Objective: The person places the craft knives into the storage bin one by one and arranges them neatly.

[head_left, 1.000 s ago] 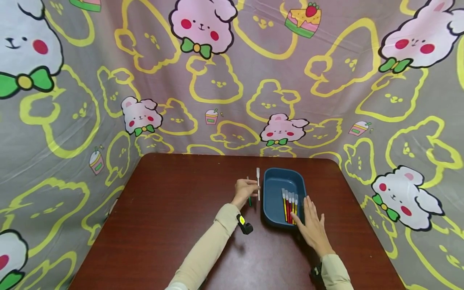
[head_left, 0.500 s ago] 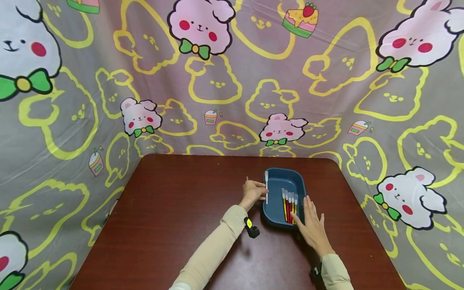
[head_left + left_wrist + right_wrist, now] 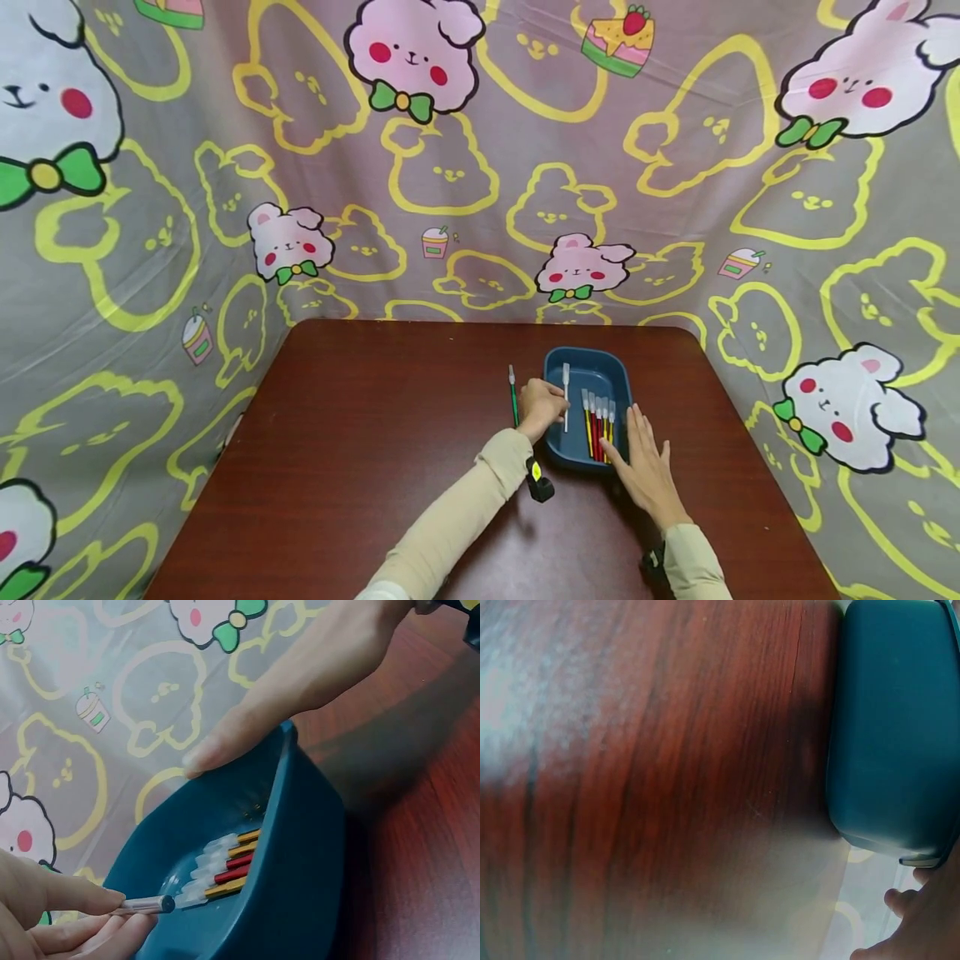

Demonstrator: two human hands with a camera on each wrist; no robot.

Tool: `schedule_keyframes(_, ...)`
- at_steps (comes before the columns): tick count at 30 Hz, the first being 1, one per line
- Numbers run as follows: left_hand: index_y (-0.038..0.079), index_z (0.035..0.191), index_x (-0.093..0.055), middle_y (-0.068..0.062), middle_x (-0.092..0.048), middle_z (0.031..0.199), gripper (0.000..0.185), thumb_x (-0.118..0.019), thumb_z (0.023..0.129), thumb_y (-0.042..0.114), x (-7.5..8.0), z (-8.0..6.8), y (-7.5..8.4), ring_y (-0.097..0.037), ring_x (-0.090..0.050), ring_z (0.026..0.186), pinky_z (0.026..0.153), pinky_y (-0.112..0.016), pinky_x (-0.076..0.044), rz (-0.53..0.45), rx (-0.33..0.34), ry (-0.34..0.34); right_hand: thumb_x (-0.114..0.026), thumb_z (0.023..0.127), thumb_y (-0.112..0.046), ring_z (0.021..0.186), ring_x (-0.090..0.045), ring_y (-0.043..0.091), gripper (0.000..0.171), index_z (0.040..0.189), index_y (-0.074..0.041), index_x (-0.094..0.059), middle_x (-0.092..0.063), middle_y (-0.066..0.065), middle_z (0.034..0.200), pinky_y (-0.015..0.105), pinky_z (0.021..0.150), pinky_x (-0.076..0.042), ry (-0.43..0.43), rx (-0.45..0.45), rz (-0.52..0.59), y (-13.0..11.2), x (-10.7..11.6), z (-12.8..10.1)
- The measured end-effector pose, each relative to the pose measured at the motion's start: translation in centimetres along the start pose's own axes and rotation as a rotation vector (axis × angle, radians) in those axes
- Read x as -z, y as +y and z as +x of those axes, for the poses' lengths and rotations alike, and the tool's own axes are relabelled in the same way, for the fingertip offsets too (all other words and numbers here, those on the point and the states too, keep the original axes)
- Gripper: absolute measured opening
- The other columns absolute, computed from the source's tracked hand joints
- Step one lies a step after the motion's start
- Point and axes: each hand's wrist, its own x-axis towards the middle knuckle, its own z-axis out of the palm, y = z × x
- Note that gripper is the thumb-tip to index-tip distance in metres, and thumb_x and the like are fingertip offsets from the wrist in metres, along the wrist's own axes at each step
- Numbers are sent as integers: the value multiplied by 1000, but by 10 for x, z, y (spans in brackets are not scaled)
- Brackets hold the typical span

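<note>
The left hand (image 3: 542, 406) pinches a white brush (image 3: 566, 397) between thumb and fingertips, holding it over the blue tray (image 3: 577, 362); just right of the grip, 4 red and yellow brushes (image 3: 599, 421) lie inside the tray. The right hand (image 3: 643, 465), fingers straight, rests flat against the tray's right rim; a green brush (image 3: 513, 396) lies on the table (image 3: 360, 450) just left of the grip.

The left hand (image 3: 45, 915) pinches a capped brush (image 3: 146, 905) over the blue tray (image 3: 300, 862). Beyond its fingertips lie capped brushes (image 3: 221, 864); opposite, the right hand (image 3: 300, 682) touches the rim.
</note>
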Motion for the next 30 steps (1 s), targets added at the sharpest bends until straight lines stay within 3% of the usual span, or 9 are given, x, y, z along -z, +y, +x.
schedule_keyframes(3,7,75,-79,-4,-71,63,12,-84,72,-3,-12,2,-8,-8,-60,37,37,-23,-49,51,-37,42,-54,108,-49,156,-16,52,88,165,6,-16,-14,27,173,85,113,-6,7,3,0,0,0,0)
schedule_keyframes(8,4,73,-80,-4,-68,54,11,-83,72,-6,-5,-14,14,-11,-60,35,41,-26,-52,108,-52,39,-55,107,-49,155,-18,53,88,165,7,-19,-16,27,173,85,112,-7,23,11,7,0,-1,0)
schedule_keyframes(14,11,67,-77,6,-56,41,16,-81,74,-4,-34,3,-16,-7,-52,30,42,-25,-52,146,-17,42,-57,107,-48,155,-19,54,88,165,6,-19,-16,27,173,86,112,-8,28,20,13,-1,-2,0)
schedule_keyframes(18,14,58,-70,7,-52,38,25,-78,75,-2,-53,12,-32,-10,-54,33,48,-29,-55,207,-42,68,-56,107,-47,156,-17,52,88,166,6,-17,-15,26,173,85,113,-6,21,14,3,-1,-2,0)
schedule_keyframes(21,15,54,-63,4,-55,45,30,-79,76,1,-56,7,-25,-16,-60,46,53,-32,-56,293,-34,104,-56,108,-46,156,-16,52,88,166,5,-16,-14,26,173,85,113,-6,16,13,4,0,-1,1)
schedule_keyframes(25,11,57,-58,-5,-62,61,31,-79,76,-1,-46,-12,2,-24,-67,65,57,-38,-56,354,-3,122,-56,107,-46,156,-17,52,87,166,6,-17,-14,26,173,85,113,-6,10,16,9,-1,-1,1)
schedule_keyframes(30,2,68,-71,-16,-73,74,13,-79,76,-5,-40,-27,23,-34,-74,74,61,-41,-61,424,-37,139,-56,107,-46,156,-17,52,87,165,6,-18,-15,26,173,85,113,-7,16,15,4,0,-1,1)
